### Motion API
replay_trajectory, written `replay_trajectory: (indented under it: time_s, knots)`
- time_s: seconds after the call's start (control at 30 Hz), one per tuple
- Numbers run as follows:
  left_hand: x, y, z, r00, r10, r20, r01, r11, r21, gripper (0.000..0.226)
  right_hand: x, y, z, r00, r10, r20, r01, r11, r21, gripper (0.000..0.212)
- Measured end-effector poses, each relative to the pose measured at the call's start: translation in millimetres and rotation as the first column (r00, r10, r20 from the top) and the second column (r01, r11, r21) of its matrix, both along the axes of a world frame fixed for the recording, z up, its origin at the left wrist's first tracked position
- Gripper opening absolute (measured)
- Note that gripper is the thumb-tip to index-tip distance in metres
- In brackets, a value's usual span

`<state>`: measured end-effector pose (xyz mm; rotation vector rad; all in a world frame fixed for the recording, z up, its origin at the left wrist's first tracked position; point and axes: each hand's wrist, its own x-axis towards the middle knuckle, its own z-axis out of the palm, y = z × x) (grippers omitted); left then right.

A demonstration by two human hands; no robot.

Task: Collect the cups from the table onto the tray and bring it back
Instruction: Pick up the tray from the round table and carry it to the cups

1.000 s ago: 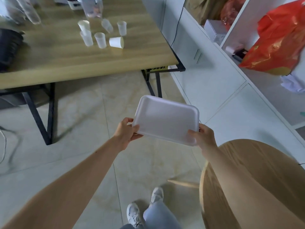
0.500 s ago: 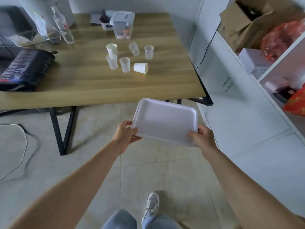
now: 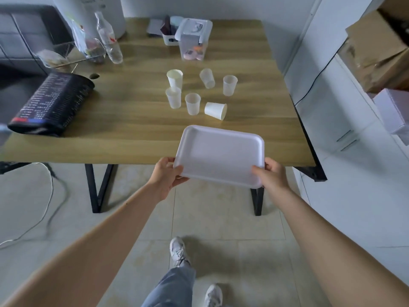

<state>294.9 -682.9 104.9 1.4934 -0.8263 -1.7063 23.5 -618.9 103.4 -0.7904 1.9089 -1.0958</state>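
I hold an empty white foam tray (image 3: 221,155) level over the near edge of the wooden table (image 3: 132,120). My left hand (image 3: 167,175) grips its near left corner and my right hand (image 3: 271,173) grips its near right corner. Several white and translucent cups stand in a cluster beyond the tray: a white paper cup (image 3: 175,78), translucent cups (image 3: 173,97) (image 3: 193,103) (image 3: 229,85), and a tilted translucent cup (image 3: 207,78). One white paper cup (image 3: 215,110) lies on its side nearest the tray.
A black rolled mat (image 3: 51,103) lies at the table's left. A plastic bottle (image 3: 109,41), bags and a clear container (image 3: 193,38) stand at the back. White cabinets (image 3: 354,129) with cardboard boxes (image 3: 380,45) line the right. A cable (image 3: 44,196) trails on the tiled floor.
I have walked up to the table. The tray, still in both hands, now reaches over the table's near edge, and the cups appear much closer.
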Motion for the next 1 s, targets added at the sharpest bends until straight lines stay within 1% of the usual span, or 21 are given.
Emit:
replay_trajectory:
  time_s: [0.1,0.23,0.33,0.47,0.53,0.57,0.7,0.87,1.0]
  knots:
    - [14.0,-38.6,-1.0,1.000,0.011,0.001,-0.011,1.000,0.003,0.025,13.8,-43.0,-3.0,1.000,0.001,-0.005,-0.001,1.000,-0.008,0.009]
    - [38.0,-93.9,1.9,1.000,0.026,0.009,-0.026,1.000,0.001,0.028,35.7,-103.0,-1.9,1.000,0.020,-0.009,-0.020,1.000,-0.013,0.012]
    - [53.7,-128.9,3.7,1.000,0.023,0.003,-0.023,1.000,-0.007,0.026,51.6,-138.5,-1.4,0.999,0.034,-0.009,-0.034,0.999,-0.020,0.011]
    - [69.5,-159.4,3.8,0.998,0.022,-0.059,-0.022,1.000,-0.005,0.018,64.4,-174.2,1.7,0.999,0.047,-0.001,-0.047,0.999,-0.016,0.011]
    - [76.2,-173.0,4.0,0.995,0.023,-0.093,-0.024,1.000,-0.007,0.013,69.4,-194.2,4.1,0.998,0.060,0.001,-0.060,0.998,-0.015,0.008]
    - [79.6,-179.0,3.7,0.994,0.025,-0.102,-0.026,1.000,-0.008,0.014,71.9,-204.0,5.0,0.997,0.072,0.001,-0.072,0.997,-0.020,0.005]
    - [90.6,-206.0,-2.9,0.994,0.031,-0.109,-0.033,0.999,-0.009,0.021,79.4,-246.6,5.3,0.991,0.135,0.019,-0.134,0.991,-0.016,0.011]
    - [96.0,-246.1,-2.2,0.980,0.129,-0.149,-0.132,0.991,-0.008,0.019,85.3,-313.8,7.8,0.975,0.221,0.023,-0.221,0.975,0.022,0.024]
    - [96.4,-276.1,2.4,0.967,0.177,-0.183,-0.187,0.981,-0.043,0.022,88.7,-360.6,15.9,0.963,0.268,0.002,-0.268,0.963,0.027,0.017]
